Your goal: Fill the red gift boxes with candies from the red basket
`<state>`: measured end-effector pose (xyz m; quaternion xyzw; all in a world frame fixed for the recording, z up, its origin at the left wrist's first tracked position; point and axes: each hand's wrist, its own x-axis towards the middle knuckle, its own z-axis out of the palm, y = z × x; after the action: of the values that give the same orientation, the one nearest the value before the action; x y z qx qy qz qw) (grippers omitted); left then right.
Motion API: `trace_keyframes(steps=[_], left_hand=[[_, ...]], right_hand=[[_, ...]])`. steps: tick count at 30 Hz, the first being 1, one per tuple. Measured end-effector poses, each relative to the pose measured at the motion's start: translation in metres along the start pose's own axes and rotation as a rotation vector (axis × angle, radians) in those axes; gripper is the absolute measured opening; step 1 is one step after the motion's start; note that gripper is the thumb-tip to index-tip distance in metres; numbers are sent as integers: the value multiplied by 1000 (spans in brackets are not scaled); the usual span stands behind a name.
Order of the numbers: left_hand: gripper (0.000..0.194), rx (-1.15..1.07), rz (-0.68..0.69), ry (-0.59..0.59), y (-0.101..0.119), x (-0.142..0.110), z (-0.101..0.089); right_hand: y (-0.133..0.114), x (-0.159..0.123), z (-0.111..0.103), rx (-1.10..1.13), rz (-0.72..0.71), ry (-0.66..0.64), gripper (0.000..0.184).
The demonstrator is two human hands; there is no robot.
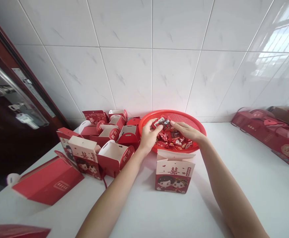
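My left hand (148, 135) is closed on several small wrapped candies (162, 122), its thumb across them, above a round red plastic basket (196, 124). Reaching in from the right, my right hand (187, 130) has its fingers stretched out, with the fingertips at the edge of those same candies; its thumb is hidden. More red-wrapped candies (175, 140) lie in the basket beneath both hands. Between my forearms, in front of the basket, stands an upright red and cream gift box (174, 175) with two cartoon faces and its top flaps open.
Several open red gift boxes (112, 153) crowd the table on the left, with a red box (50, 181) lying nearest. Long red bags (265, 134) holding boxes stand at the right. Behind is a tiled wall (126, 76); a dark door (8, 132) with keys is at left.
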<state>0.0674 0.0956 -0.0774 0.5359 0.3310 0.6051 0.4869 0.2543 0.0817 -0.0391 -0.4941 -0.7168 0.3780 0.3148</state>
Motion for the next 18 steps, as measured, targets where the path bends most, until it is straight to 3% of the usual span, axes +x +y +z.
trace_keyframes(steps=[4,10,12,18], left_hand=[[31,9,-19,53,2,-1,2],[27,-3,-44,69,4,-1,2],[28,-1,-43,67,4,0,2],[33,-7,-48,50,3,0,2]], right_hand=[[10,1,-7,-69,-37,-160,63],[20,11,-10,-274,44,-345,20],[22,16,-13,-322,63,-346,12],[26,32,-22,-436,113,-252,18]])
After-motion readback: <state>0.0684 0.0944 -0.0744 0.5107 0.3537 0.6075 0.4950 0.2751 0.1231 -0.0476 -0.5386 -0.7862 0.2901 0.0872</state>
